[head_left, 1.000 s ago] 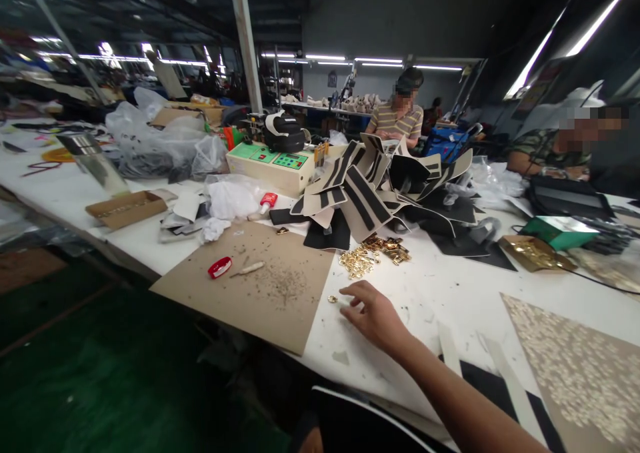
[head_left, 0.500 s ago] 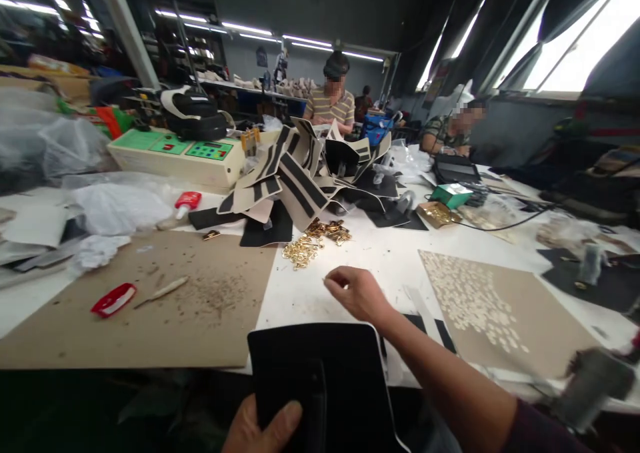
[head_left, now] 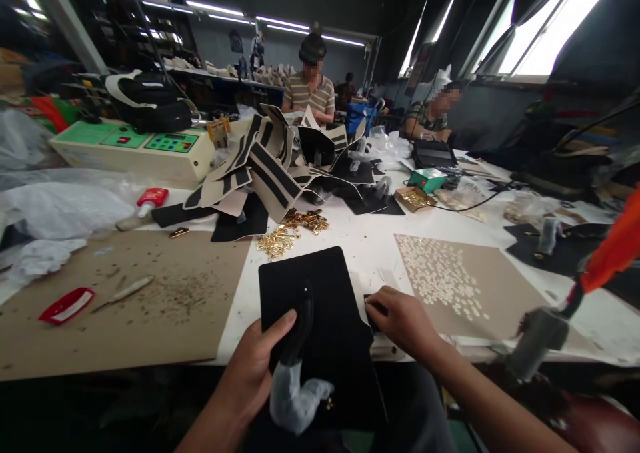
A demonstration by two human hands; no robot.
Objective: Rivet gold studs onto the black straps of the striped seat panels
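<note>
My left hand (head_left: 260,353) is closed on a black flat panel (head_left: 320,306), its thumb lying on the face beside a black strap (head_left: 301,326). The strap's lower part is wrapped in clear plastic film (head_left: 295,399), and a small gold metal fitting (head_left: 329,405) shows at its end. My right hand (head_left: 403,318) is just right of the panel, low over the table edge. Its fingers are curled together beside something dark; what they pinch is hidden. Beyond the panel lie a pile of shiny gold metal fittings (head_left: 277,241) and darker bronze-coloured ones (head_left: 307,221).
Beige panels with black stripes (head_left: 273,179) are heaped behind the fittings. A brown board (head_left: 200,333) on the left carries a red dish (head_left: 67,306) and an awl-like tool (head_left: 125,293). Small pale rings (head_left: 445,276) cover another board. A control box (head_left: 190,163) and two people are farther back.
The panel has come up and shows more of its face and the wrapped strap. My right hand has moved from near the gold fittings to the panel's right side. The view has turned right.
</note>
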